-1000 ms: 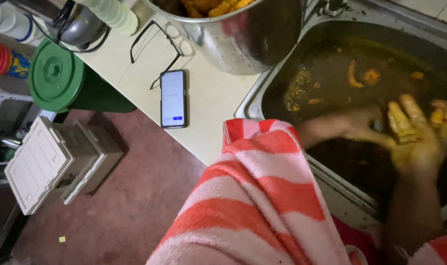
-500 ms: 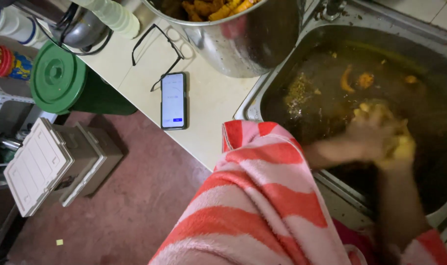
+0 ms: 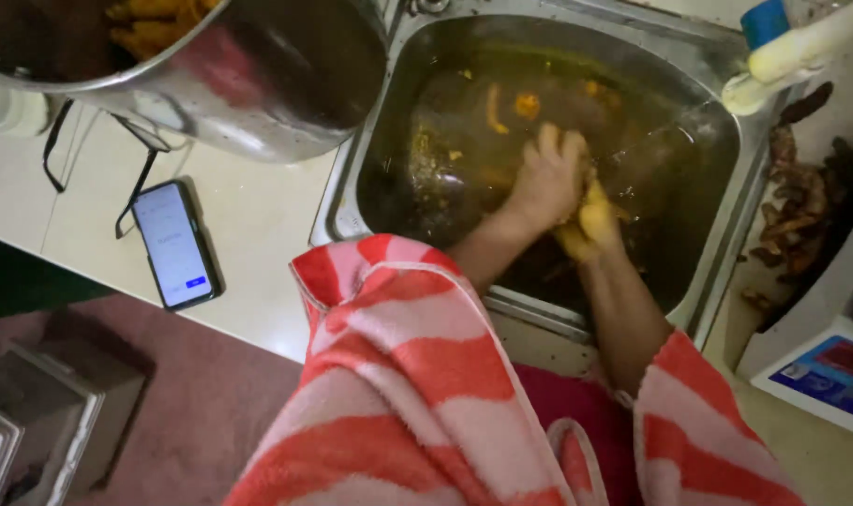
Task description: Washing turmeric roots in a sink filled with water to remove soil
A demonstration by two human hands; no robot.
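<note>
Head view: both hands are down in the sink [image 3: 726,178], working together over the murky brown water. The left hand [image 3: 548,178] lies on top, its fingers [image 3: 550,141] curled and pointing away from the person toward the far wall of the basin. Under and just right of it sits the yellow piece [image 3: 597,214], pressed between the two hands. Its long axis seems to run roughly from near to far, slanting a little toward the right forearm, though much of it is covered. The right hand [image 3: 586,239] comes up from below and is mostly hidden by the left; its fingers seem wrapped around the piece, but I cannot tell how tightly. Both hands touch the piece, so neither is nearer. The left hand shows no gap; it is closed down on the piece and on the right hand beneath.

More orange scraps [image 3: 525,101] float farther off, toward the back of the sink, well apart from the hands. A big steel pot [image 3: 276,84] stands on the table [image 3: 258,225] to the left, with a phone [image 3: 175,245] and spectacles [image 3: 131,169] beside it. Dark scraps [image 3: 801,215] lie on the right.
</note>
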